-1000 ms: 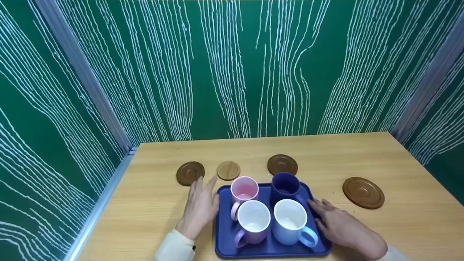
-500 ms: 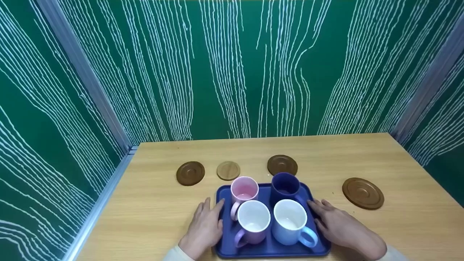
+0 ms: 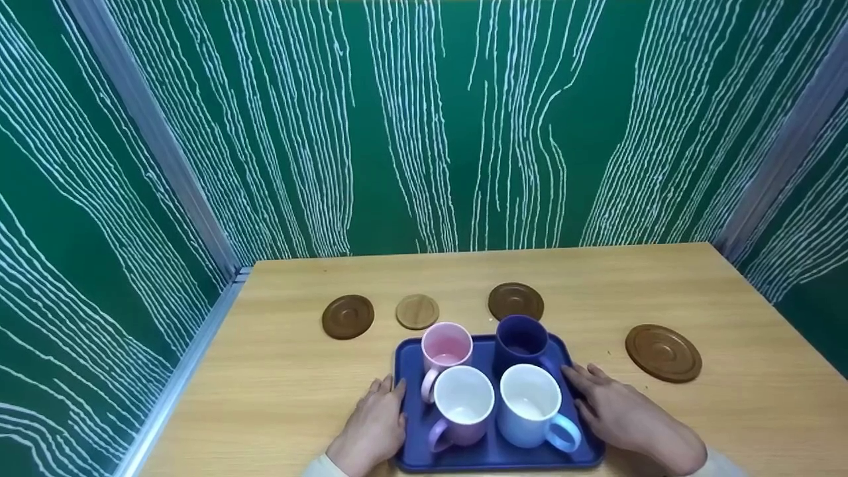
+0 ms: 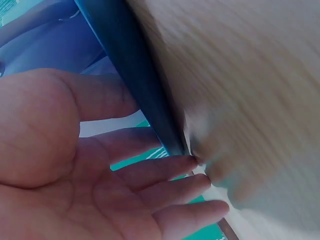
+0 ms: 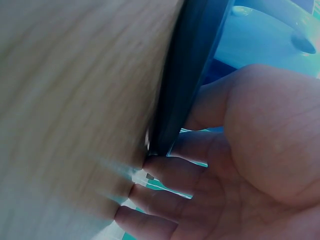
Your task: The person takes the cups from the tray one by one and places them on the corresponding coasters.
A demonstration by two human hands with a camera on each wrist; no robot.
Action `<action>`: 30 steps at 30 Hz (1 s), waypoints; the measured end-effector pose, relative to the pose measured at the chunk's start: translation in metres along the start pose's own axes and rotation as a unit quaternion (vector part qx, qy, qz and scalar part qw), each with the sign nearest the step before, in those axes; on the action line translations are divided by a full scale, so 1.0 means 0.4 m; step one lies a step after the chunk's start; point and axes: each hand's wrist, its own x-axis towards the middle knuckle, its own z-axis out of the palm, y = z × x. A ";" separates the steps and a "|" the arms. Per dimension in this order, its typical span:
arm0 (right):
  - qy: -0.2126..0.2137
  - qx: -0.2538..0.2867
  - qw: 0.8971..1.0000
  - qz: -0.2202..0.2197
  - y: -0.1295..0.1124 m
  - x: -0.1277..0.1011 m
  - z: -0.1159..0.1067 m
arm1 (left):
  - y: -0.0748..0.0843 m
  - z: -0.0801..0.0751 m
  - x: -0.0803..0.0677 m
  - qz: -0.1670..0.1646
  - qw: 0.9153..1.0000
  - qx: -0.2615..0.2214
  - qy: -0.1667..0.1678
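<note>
Blue tray (image 3: pixel 405 371) with four mugs sits on worktop between both hands: left hand (image 3: pixel 374 424) flat against its left edge, right hand (image 3: pixel 626 417) at right edge (fingers straight, nothing grasped); long axis front-to-back

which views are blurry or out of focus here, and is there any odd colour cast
Head view: sharp, evenly lit, tray and mugs crisp. Left wrist view: table smeared, left hand soft. Right wrist view: table blurred, right hand too close for focus, with a bluish cast.
</note>
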 end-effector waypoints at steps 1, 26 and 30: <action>0.000 0.000 1.000 0.000 0.000 0.000 0.001 | -0.001 0.001 0.001 0.002 1.000 -0.002 -0.002; 0.002 -0.014 1.000 0.011 -0.002 -0.005 0.003 | -0.002 0.011 0.003 0.021 1.000 -0.022 0.001; -0.003 0.003 1.000 0.005 -0.002 -0.002 -0.009 | -0.003 0.013 0.000 0.015 1.000 -0.023 0.000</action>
